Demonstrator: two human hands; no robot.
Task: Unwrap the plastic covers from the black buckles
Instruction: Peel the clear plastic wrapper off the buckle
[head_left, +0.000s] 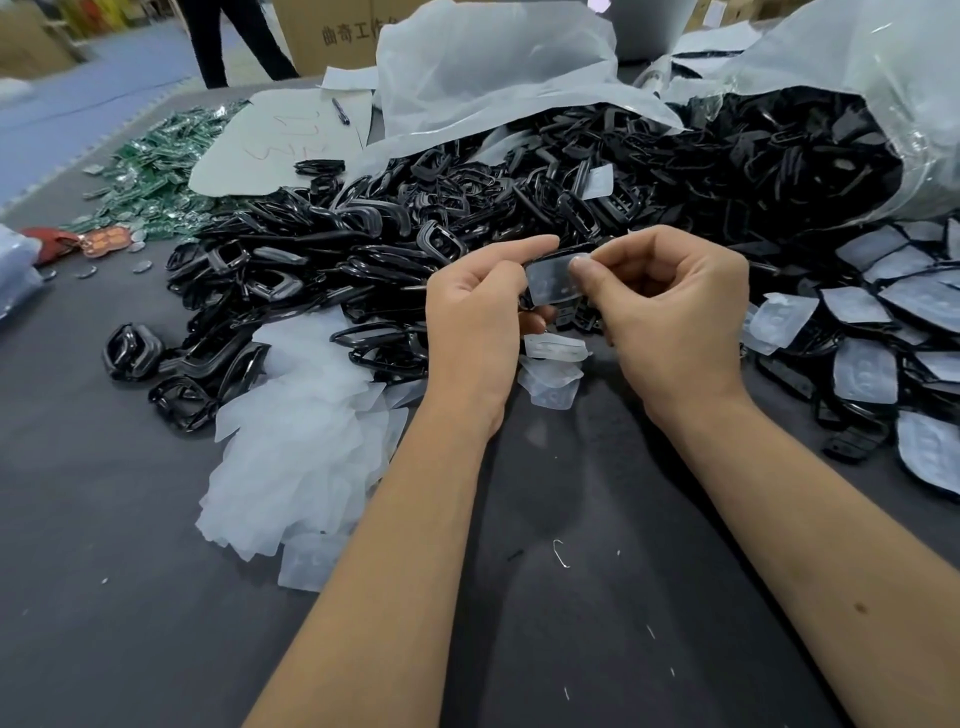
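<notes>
buckles (363, 228): glossy black plastic | covers (291, 441): frosted translucent plastic | table (104, 519): matt grey cloth

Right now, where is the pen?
In the head view, the pen lies far left of centre on the pale sheet, beside the green pile.

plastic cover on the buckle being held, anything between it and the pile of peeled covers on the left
Nothing visible blocks it. The right hand pinches the plastic cover while the left hand holds the buckle. The pile of peeled covers lies lower left on the table, past the left forearm.
</notes>
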